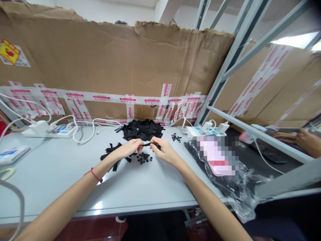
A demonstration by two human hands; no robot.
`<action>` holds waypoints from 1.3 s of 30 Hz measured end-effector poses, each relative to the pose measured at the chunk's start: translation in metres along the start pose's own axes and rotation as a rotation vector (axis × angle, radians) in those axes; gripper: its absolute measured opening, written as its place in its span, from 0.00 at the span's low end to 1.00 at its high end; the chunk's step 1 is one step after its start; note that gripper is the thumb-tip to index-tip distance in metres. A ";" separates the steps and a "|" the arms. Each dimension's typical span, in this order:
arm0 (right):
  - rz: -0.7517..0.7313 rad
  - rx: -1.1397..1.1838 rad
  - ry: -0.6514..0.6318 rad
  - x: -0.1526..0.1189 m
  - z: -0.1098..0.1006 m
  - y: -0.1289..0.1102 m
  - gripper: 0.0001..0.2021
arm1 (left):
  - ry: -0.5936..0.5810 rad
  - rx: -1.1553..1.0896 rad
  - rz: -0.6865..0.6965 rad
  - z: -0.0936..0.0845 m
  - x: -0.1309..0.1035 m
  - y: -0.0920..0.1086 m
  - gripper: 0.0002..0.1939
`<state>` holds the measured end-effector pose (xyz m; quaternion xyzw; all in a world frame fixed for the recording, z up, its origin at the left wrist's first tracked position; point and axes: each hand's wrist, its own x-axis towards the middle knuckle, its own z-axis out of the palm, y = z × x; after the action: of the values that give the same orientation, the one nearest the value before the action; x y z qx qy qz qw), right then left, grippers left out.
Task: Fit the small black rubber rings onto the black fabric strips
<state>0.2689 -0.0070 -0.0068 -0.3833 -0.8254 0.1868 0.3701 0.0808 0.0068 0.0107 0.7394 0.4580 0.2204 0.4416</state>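
Between my hands a short black strap (147,144) is held level above the table. My left hand (132,148) pinches one end, and my right hand (162,150) grips the other; its fingers partly cover that end. Just below lies a loose group of small black rings (144,158). Several black strap pieces (110,151) are scattered beside and under my left hand. A large heap of black straps (142,129) sits right behind both hands. Farther right is a second small cluster of black rings (176,137).
Power strips with white plugs stand at the back left (50,130) and back right (207,130). A clear plastic bag (240,190) and a phone with a blurred screen (217,160) lie on the right. Cardboard (112,67) walls the back. Another person's hand (307,142) shows beyond the metal frame (225,73).
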 end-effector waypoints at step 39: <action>0.149 0.361 -0.099 -0.005 0.029 0.013 0.17 | -0.094 -0.360 0.080 0.020 -0.006 -0.008 0.14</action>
<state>0.2557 -0.0034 -0.0362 -0.3611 -0.7649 0.3774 0.3768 0.0887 -0.0056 -0.0063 0.6754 0.3604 0.2813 0.5786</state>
